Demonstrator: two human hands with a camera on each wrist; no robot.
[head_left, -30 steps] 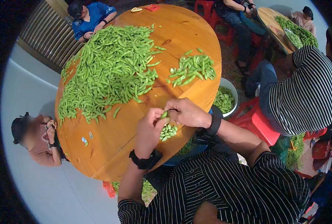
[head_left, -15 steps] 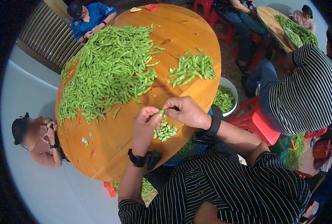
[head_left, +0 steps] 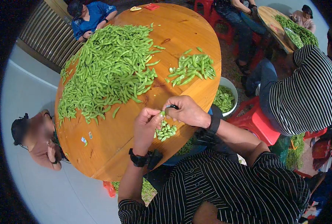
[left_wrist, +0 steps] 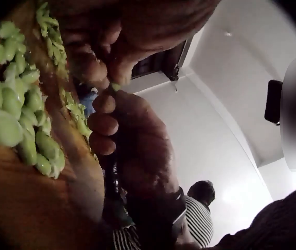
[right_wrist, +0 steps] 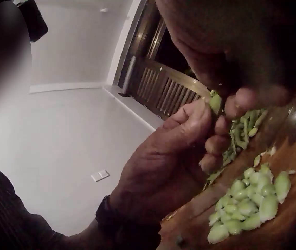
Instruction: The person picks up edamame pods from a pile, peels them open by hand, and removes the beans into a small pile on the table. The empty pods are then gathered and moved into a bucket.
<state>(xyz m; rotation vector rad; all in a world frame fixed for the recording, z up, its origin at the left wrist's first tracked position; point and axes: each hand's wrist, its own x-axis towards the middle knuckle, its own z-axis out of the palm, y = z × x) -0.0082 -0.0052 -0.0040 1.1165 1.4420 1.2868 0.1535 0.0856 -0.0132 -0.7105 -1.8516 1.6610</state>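
Observation:
A small green bean pod (right_wrist: 215,103) is pinched between the thumb and fingers of my left hand (head_left: 146,125), above the wooden table. My right hand (head_left: 186,110) meets it from the other side, its thumb and fingertips gripping the pod's end. A black band (head_left: 172,106) shows on a digit of the right hand. Just under the hands lies a little heap of shelled pale green beans (head_left: 165,131). In the left wrist view, these shelled beans (left_wrist: 20,107) sit beside the curled fingers of the right hand (left_wrist: 140,138).
A big mound of green pods (head_left: 110,67) covers the left of the round table (head_left: 184,28). Flattened pods (head_left: 196,69) lie at its right. A white bucket (head_left: 225,97) of pods stands by the table edge, near a red stool (head_left: 255,121). Other people sit around.
Both hands have shifted slightly left and the left hand has turned, showing more of the shelled beans. Less of the pod sticks out between the fingers. The seated person at left has lowered their hands.

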